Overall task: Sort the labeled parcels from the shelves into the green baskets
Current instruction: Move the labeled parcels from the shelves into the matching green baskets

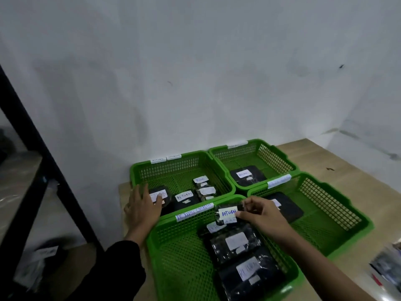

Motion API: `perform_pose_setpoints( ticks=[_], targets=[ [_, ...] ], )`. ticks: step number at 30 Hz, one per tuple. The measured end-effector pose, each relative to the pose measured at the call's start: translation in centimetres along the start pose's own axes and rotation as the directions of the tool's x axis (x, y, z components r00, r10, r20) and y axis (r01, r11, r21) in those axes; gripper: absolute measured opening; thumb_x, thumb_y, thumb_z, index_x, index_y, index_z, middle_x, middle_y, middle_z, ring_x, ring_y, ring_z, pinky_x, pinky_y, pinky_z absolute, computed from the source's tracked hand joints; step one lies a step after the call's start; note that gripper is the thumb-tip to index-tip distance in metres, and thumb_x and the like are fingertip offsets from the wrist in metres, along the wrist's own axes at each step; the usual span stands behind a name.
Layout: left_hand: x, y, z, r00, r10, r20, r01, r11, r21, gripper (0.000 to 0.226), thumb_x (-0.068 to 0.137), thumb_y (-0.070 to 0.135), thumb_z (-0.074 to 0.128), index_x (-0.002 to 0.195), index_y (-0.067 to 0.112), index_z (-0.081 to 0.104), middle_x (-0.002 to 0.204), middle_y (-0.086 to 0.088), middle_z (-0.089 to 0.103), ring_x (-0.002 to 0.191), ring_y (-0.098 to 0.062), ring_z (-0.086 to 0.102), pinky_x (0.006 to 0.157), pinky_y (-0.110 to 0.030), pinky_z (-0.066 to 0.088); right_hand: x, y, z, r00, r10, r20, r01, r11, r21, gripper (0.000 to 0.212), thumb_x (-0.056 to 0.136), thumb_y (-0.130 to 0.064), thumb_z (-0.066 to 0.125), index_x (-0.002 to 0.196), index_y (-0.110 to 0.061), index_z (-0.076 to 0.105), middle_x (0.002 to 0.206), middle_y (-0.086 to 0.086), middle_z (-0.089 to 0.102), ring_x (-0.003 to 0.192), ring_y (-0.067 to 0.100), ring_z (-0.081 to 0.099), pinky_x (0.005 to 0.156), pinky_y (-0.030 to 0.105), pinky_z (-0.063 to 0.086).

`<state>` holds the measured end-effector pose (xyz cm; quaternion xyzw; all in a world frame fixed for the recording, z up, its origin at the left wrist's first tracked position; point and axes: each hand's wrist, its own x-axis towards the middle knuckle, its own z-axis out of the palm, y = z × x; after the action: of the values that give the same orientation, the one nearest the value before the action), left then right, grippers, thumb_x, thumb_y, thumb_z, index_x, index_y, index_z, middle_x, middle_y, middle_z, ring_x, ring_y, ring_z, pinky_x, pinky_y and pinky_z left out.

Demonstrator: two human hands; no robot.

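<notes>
Right hand (263, 215) pinches a small black plastic-wrapped parcel (227, 213) between thumb and fingertips, above the far rim of the near-left green plastic mesh basket (173, 246). White label on that parcel reads "RETURN" in blue. Left hand (142, 208), fingers straight and spread, rests on a black parcel with a white label (159, 196) at the near-left corner of the far-left green basket (138, 170). Black sleeve (117, 268) covers the left forearm.

Four green baskets sit edge to edge in a square on a pale wooden tabletop (338, 168), the far pair against a white wall (195, 72). Bare tabletop lies to the right. A black metal shelf upright (39, 153) slants along the left.

Near-left basket's rim tape reads roughly "RETURN OVERDUE"; the far-left basket's tags (166, 158) read "RETURN" and "OVERDUE". Other tags are too blurred.
</notes>
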<state>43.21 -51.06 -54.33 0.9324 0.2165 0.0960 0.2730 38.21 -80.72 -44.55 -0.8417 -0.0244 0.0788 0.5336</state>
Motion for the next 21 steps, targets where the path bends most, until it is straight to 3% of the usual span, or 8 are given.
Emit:
perform_pose_setpoints(
  ticks=[2, 6, 9, 12, 14, 18, 21],
  targets=[
    [0.3, -1.1, 1.0, 0.999, 0.016, 0.034, -0.018, 0.997, 0.071, 0.062, 0.093, 0.049, 0.038, 0.146, 0.019, 0.025, 0.156, -0.007, 0.019, 0.142, -0.027, 0.018, 0.11, -0.05, 0.022, 2.9, 0.2, 0.8, 0.999, 0.014, 0.052, -0.013, 1.0, -0.027, 0.023, 0.078, -0.013, 0.075, 0.067, -0.019, 0.056, 0.06, -0.006, 0.049, 0.057, 0.006, 0.049, 0.06, 0.017, 0.042],
    [0.1, -2.1, 2.1, 0.999, 0.043, -0.006, -0.043, 0.998, 0.036, 0.059, 0.093, 0.048, 0.04, 0.144, 0.02, 0.028, 0.154, -0.005, 0.025, 0.14, -0.025, 0.026, 0.107, -0.049, 0.026, 9.4, 0.2, 3.0, 0.992, 0.0, 0.124, 0.01, 0.997, -0.077, 0.016, 0.077, -0.013, 0.076, 0.077, -0.017, 0.06, 0.068, -0.002, 0.053, 0.064, 0.008, 0.05, 0.063, 0.019, 0.042],
    [0.1, -2.2, 2.6, 0.999, 0.033, -0.011, -0.033, 0.999, 0.03, 0.064, 0.09, 0.056, 0.033, 0.145, 0.023, 0.027, 0.154, -0.001, 0.025, 0.139, -0.022, 0.027, 0.107, -0.049, 0.026, 14.5, 0.5, 5.2, 0.985, -0.002, 0.173, 0.024, 0.992, -0.127, 0.017, 0.079, -0.014, 0.075, 0.089, -0.01, 0.063, 0.071, 0.001, 0.056, 0.065, 0.011, 0.052, 0.062, 0.022, 0.043],
    [0.4, -2.7, 3.2, 0.999, 0.021, -0.03, -0.02, 0.999, 0.03, 0.072, 0.085, 0.066, 0.02, 0.145, 0.026, 0.028, 0.152, -0.001, 0.029, 0.137, -0.022, 0.03, 0.108, -0.047, 0.03, 19.4, 1.5, 7.7, 0.977, 0.018, 0.214, 0.016, 0.987, -0.157, 0.022, 0.079, -0.016, 0.075, 0.096, -0.013, 0.061, 0.065, -0.001, 0.057, 0.059, 0.011, 0.055, 0.056, 0.023, 0.043],
    [0.6, -3.0, 3.4, 0.999, 0.027, -0.04, -0.025, 0.999, 0.038, 0.074, 0.084, 0.069, 0.017, 0.144, 0.027, 0.029, 0.149, 0.001, 0.033, 0.135, -0.019, 0.033, 0.108, -0.046, 0.034, 21.9, 2.1, 9.6, 0.977, 0.049, 0.207, -0.016, 0.987, -0.157, 0.025, 0.078, -0.019, 0.076, 0.096, -0.017, 0.06, 0.073, 0.004, 0.064, 0.068, 0.017, 0.062, 0.055, 0.023, 0.043],
    [0.5, -2.5, 3.2, 0.998, 0.026, -0.059, -0.024, 0.999, 0.044, 0.072, 0.085, 0.069, 0.018, 0.142, 0.027, 0.032, 0.146, 0.003, 0.037, 0.132, -0.016, 0.036, 0.108, -0.039, 0.033, 25.5, 2.7, 14.2, 0.968, 0.041, 0.246, 0.02, 0.971, -0.24, 0.027, 0.074, -0.026, 0.079, 0.092, -0.014, 0.064, 0.088, 0.008, 0.068, 0.085, 0.024, 0.065, 0.072, 0.032, 0.05],
    [0.4, -2.3, 3.0, 0.998, 0.022, -0.062, -0.018, 0.998, 0.062, 0.069, 0.086, 0.068, 0.019, 0.143, 0.03, 0.03, 0.146, 0.006, 0.036, 0.132, -0.012, 0.035, 0.107, -0.032, 0.03, 26.6, 2.6, 17.4, 0.932, 0.003, 0.362, 0.128, 0.933, -0.337, 0.026, 0.074, -0.03, 0.08, 0.091, -0.013, 0.068, 0.095, 0.008, 0.07, 0.09, 0.024, 0.063, 0.077, 0.03, 0.049]
  ],
)
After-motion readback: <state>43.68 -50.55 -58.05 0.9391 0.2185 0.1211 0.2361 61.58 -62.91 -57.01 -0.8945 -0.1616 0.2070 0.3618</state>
